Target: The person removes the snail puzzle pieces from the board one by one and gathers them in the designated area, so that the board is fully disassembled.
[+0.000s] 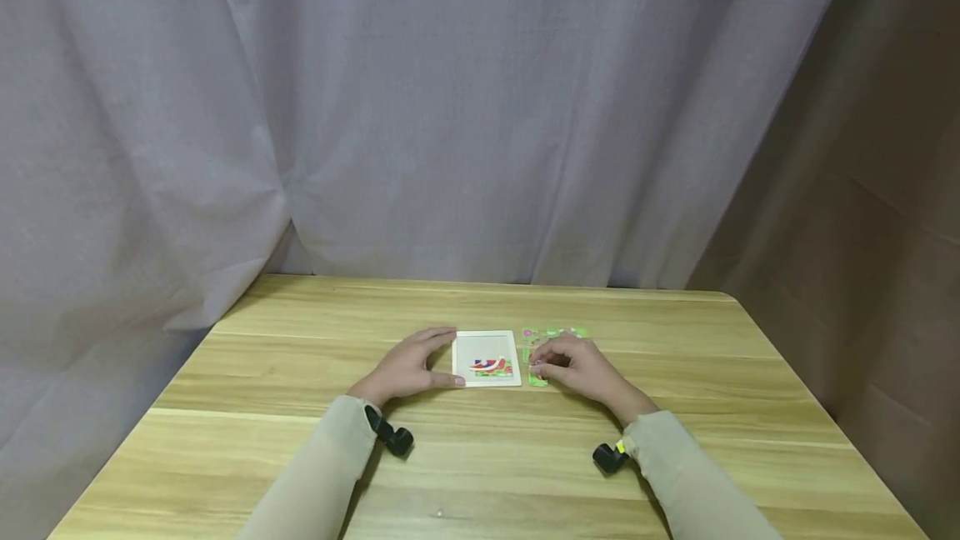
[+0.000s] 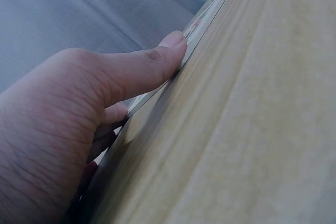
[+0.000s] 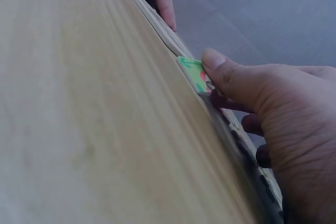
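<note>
A white puzzle tray [image 1: 486,336] lies flat on the table, with some joined colourful puzzle pieces [image 1: 492,367] in its lower right part. My left hand [image 1: 412,365] rests at the tray's left side. Its thumb [image 2: 152,64] lies on the near edge, and the forefinger reaches the far left corner. Just right of the tray, my right hand [image 1: 577,367] pinches a green puzzle piece [image 3: 193,72] between thumb and fingers, low over the table. More green puzzle pieces [image 1: 551,332] lie beyond and beside that hand, partly hidden by it.
The wooden table [image 1: 495,457] has its far edge close to a grey curtain [image 1: 450,123]. A brown curtain [image 1: 862,232] hangs on the right side. Small black cameras [image 1: 400,442] are strapped at the wrists, over light sleeves [image 1: 315,473].
</note>
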`<state>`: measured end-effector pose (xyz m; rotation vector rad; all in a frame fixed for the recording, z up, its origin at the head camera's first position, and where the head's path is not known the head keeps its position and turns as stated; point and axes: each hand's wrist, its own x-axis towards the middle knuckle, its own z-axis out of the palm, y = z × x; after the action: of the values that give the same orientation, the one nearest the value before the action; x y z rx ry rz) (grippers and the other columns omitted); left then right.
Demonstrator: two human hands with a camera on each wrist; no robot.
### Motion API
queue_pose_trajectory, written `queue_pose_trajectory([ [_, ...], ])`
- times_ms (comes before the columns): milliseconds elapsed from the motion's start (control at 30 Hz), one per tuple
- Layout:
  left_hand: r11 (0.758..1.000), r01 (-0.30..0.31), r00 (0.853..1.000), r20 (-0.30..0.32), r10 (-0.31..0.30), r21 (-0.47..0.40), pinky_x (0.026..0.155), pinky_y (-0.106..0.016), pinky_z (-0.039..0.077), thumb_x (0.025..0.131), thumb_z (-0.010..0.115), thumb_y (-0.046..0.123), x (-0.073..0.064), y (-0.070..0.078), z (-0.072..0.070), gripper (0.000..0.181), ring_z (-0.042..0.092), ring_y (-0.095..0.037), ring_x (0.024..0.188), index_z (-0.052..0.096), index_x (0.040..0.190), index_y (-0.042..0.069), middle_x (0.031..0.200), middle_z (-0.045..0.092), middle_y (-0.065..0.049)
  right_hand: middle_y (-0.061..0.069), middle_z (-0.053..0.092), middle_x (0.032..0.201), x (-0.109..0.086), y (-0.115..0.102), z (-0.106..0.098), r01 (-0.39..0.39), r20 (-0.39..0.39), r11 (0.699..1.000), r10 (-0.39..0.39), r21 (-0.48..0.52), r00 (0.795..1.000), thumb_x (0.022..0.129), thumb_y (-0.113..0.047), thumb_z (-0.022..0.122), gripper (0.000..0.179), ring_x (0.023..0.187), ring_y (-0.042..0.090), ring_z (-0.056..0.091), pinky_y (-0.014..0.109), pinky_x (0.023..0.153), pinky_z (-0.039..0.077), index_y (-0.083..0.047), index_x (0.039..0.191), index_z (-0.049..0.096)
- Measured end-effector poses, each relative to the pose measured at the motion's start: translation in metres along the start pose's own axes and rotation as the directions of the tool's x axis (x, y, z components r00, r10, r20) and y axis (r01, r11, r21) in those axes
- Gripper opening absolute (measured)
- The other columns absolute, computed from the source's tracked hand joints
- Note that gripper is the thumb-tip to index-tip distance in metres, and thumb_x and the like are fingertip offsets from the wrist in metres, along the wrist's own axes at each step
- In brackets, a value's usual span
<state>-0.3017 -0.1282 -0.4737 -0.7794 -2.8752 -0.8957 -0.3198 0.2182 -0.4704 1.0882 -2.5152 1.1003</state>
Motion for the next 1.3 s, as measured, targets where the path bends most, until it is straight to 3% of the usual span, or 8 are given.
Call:
queue_pose_trajectory([
  [33,1.0,0.0,1.0,0.0,0.0,-0.002,0.119,-0.051,0.025,0.077,0.074,0.068,-0.0001,0.0002,-0.0002,0.095,0.034,-0.026,0.146,0.045,0.153,0.017,0.159,0.039,-0.001,-0.018,0.071,0.087,0.0001,-0.0003,0.0001,0.012,0.002,1.0,-0.012,-0.009,1.0,0.085,-0.021,0.082,0.014,0.074,0.004,0.063,0.053,0.095,0.049,-0.019,0.098,0.077],
  [100,1.0,0.0,1.0,-0.001,0.0,-0.003,0.119,-0.051,0.025,0.077,0.073,0.068,-0.0001,0.0005,-0.0004,0.095,0.034,-0.026,0.146,0.045,0.153,0.017,0.159,0.038,-0.001,-0.019,0.07,0.087,0.0004,-0.0007,0.0002,0.023,0.003,0.999,-0.023,-0.03,1.0,0.085,-0.023,0.082,0.014,0.074,0.005,0.059,0.049,0.087,0.051,-0.021,0.098,0.077],
  [167,1.0,0.001,1.0,-0.001,-0.001,-0.004,0.12,-0.051,0.025,0.077,0.073,0.068,-0.0003,0.0007,-0.0003,0.095,0.034,-0.027,0.146,0.045,0.153,0.017,0.159,0.038,-0.001,-0.019,0.07,0.088,0.0006,-0.0011,0.0005,0.029,0.005,0.998,-0.029,-0.048,1.0,0.086,-0.025,0.082,0.014,0.074,0.005,0.055,0.042,0.085,0.051,-0.021,0.098,0.077],
  [267,1.0,-0.001,1.0,-0.001,0.001,-0.007,0.12,-0.052,0.025,0.077,0.074,0.067,-0.0003,0.0011,-0.0002,0.095,0.033,-0.027,0.146,0.045,0.153,0.017,0.159,0.038,-0.001,-0.02,0.069,0.088,0.0003,-0.0015,0.0009,0.02,0.007,0.998,-0.019,-0.065,1.0,0.086,-0.027,0.082,0.013,0.075,0.008,0.05,0.029,0.064,0.047,-0.022,0.097,0.077],
  [633,1.0,0.0,1.0,0.002,0.0,-0.012,0.119,-0.051,0.025,0.077,0.074,0.067,-0.0008,0.0007,0.0006,0.095,0.034,-0.027,0.146,0.045,0.153,0.017,0.159,0.039,-0.001,-0.022,0.065,0.086,-0.0004,-0.0008,0.0015,0.034,0.021,0.992,-0.031,-0.118,0.999,0.084,-0.029,0.083,0.014,0.079,0.007,0.049,0.026,0.067,0.044,-0.023,0.095,0.077],
  [1300,1.0,-0.005,1.0,-0.001,0.005,-0.004,0.119,-0.053,0.026,0.077,0.074,0.068,-0.0004,-0.0002,0.0004,0.095,0.035,-0.028,0.145,0.046,0.153,0.017,0.159,0.039,-0.002,-0.017,0.071,0.094,-0.0004,-0.003,0.0012,0.009,0.024,0.994,-0.006,-0.112,1.0,0.085,-0.027,0.082,0.011,0.082,0.007,0.05,0.028,0.069,0.044,-0.024,0.095,0.077],
])
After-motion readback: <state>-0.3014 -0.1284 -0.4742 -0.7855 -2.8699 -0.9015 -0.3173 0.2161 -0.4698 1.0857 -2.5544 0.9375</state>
